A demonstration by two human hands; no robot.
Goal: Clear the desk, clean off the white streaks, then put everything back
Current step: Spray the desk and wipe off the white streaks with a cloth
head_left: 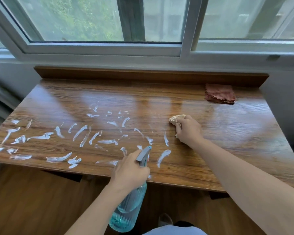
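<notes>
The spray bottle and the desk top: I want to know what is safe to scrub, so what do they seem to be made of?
The spray bottle looks like clear blue-tinted ribbed plastic, possibly glass, with a grey plastic trigger head. The desk top looks like wood or wood-grain laminate with a glossy finish: printed-looking grain, and window light reflects off it.

Daylit window (pixel 98 19) above wooden floor (pixel 32 200)
</notes>
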